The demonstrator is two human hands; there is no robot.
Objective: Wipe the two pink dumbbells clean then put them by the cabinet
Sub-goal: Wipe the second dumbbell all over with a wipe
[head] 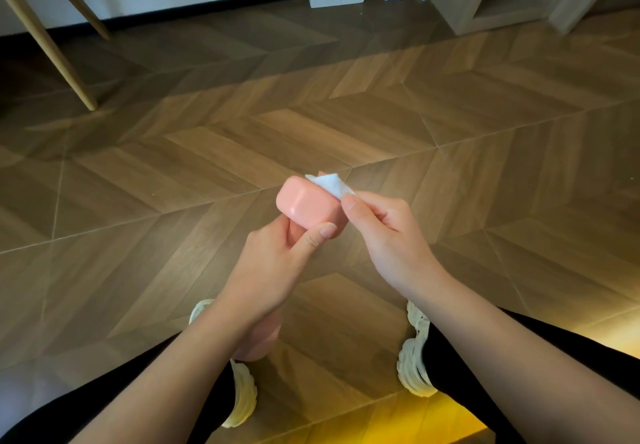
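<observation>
Dumbbell (306,206), pink, held upright above the wood floor (450,114), between the two grips. Left grip (277,256): fingers curled round the handle just below the upper head, thumb laid against that head's near edge. Right grip (379,223): thumb and fingers pinched on a white wipe (330,183), pressed to the head's far right corner. Blurred pink form (258,339) under the left wrist; lower head or second dumbbell, cannot tell. Open wooden cabinet (491,3) at far right, well apart.
</observation>
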